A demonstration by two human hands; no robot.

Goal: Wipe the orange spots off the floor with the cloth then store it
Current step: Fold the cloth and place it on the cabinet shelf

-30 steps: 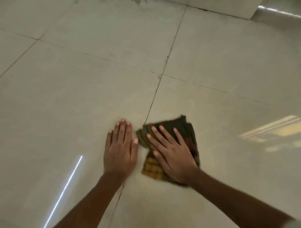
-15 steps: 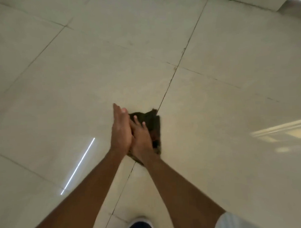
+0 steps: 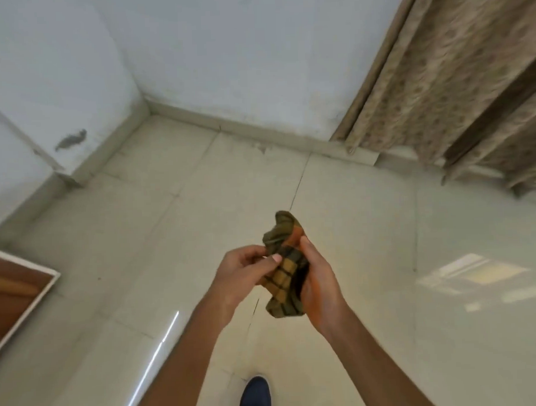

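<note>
Now I stand with the cloth (image 3: 283, 270) bunched between both hands, left hand (image 3: 246, 272) pinching its edge and right hand (image 3: 320, 287) cupped around it, both grips closed on it above the floor (image 3: 368, 229). No orange spots show, so I judge wiping done; next comes folding it and finding where to store it.

Both bare forearms reach forward and converge in mid-air. The left hand (image 3: 243, 272) is curled, its thumb and fingers (image 3: 273, 259) pinching the cloth (image 3: 285, 269). The right hand (image 3: 320, 287) cups the cloth from the other side, palm turned inward, thumb pressed against the fabric near its top.
</note>
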